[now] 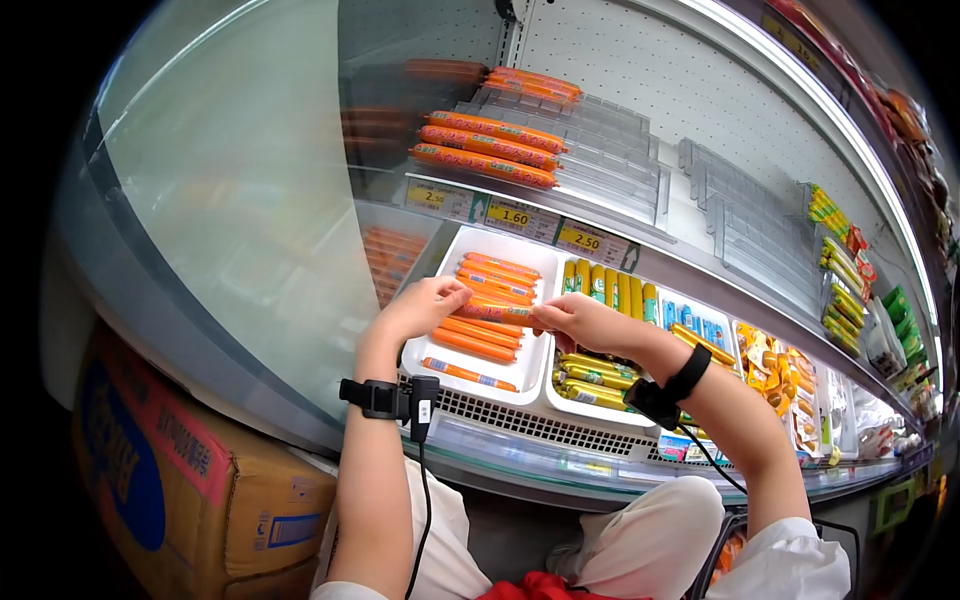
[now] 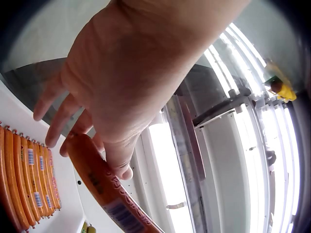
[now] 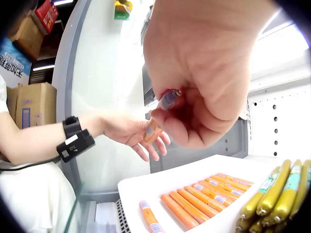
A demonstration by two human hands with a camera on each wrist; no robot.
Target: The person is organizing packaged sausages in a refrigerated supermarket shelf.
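Observation:
Both hands hold one orange-wrapped sausage (image 2: pixel 104 182) above a white tray (image 1: pixel 532 370). My left hand (image 1: pixel 425 305) pinches one end between thumb and fingers, its other fingers spread loosely in the left wrist view. With curled fingers, my right hand (image 1: pixel 590 322) grips the opposite end; its purple-printed tip pokes out by the thumb in the right wrist view. Beneath, several orange sausages (image 3: pixel 194 201) lie side by side in the tray. A single sausage (image 1: pixel 468 374) rests apart from that row, closer to the tray's front edge.
Right of this tray, yellow-green sausages (image 1: pixel 615 287) fill another, followed by blue packs (image 1: pixel 700 325) and orange-yellow bags (image 1: pixel 765 365). Overhead, a shelf with price labels (image 1: pixel 510 215) carries more orange sausages (image 1: pixel 490 145). Curved glass (image 1: pixel 230 150) bounds the left side; a cardboard box (image 1: pixel 270 500) stands below.

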